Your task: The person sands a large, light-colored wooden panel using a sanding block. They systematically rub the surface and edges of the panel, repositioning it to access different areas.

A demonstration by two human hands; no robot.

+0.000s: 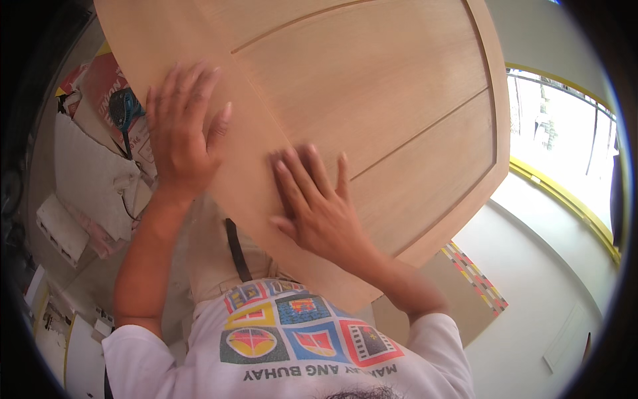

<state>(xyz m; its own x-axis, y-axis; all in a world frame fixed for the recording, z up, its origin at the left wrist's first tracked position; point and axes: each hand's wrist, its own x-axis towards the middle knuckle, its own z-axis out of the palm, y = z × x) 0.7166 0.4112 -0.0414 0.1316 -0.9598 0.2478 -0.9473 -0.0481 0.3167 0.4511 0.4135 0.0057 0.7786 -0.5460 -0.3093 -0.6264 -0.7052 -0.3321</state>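
Observation:
A large wooden panel door with grooved panels and a plain border lies in front of me, its near edge close to my waist. My left hand rests palm down on the door's border at the left, fingers apart and slightly blurred. Further right, my right hand is also on the border, next to the panel groove. Its fingers are spread and blurred; whether something thin lies under them cannot be told. Beyond the door's left edge, a teal and black power tool with a cord is partly hidden.
At the left are a printed paper sack, a broken white board and a hollow concrete block. A white wall and a yellow-framed window stand at the right, with a mosaic tile strip low down.

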